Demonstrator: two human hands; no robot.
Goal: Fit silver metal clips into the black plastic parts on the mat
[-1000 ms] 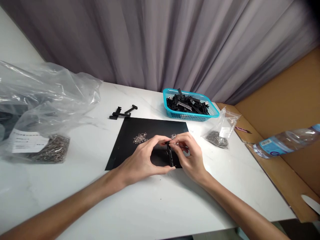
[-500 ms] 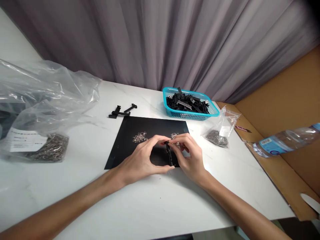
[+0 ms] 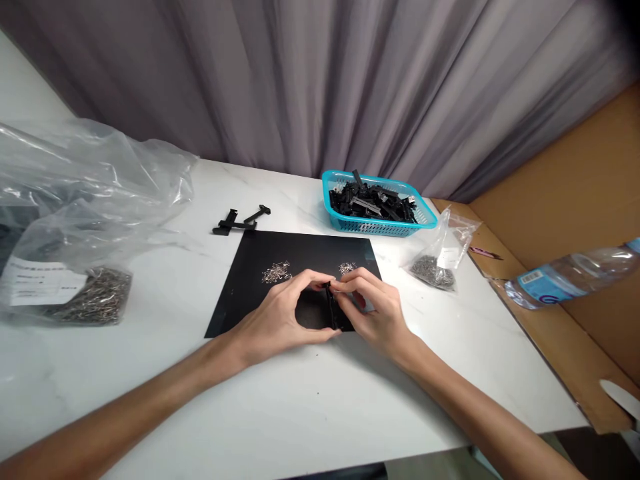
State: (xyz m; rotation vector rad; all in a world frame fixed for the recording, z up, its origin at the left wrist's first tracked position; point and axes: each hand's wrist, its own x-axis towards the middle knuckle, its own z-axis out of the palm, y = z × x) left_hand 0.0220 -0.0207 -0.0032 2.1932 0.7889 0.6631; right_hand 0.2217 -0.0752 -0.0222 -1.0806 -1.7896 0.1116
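Note:
My left hand [image 3: 280, 310] holds a narrow black plastic part [image 3: 331, 310] by its two ends, thumb at the near end and fingers at the far end. The part stands lengthwise over the front of a black mat [image 3: 305, 245]. At its far end my right hand [image 3: 377, 303] is closed in a pinch, the fingertips touching or nearly touching the part. Whatever sits in that pinch is too small to make out. On the mat beyond my hands lie a pile of small metal pieces [image 3: 276, 272] and a smaller metal pile [image 3: 347, 268], partly behind my right fingers.
A blue basket [image 3: 370, 229] full of black plastic parts stands at the back. Several loose black parts [image 3: 240, 223] lie left of it. Clear bags of metal pieces rest at left [image 3: 95, 297] and right [image 3: 435, 270]. A plastic bottle [image 3: 555, 283] lies on cardboard at right.
The whole view has shifted slightly. Both hands keep their hold around the black part, which appears a little more turned edge-on; my right fingertips have shifted slightly at its far end.

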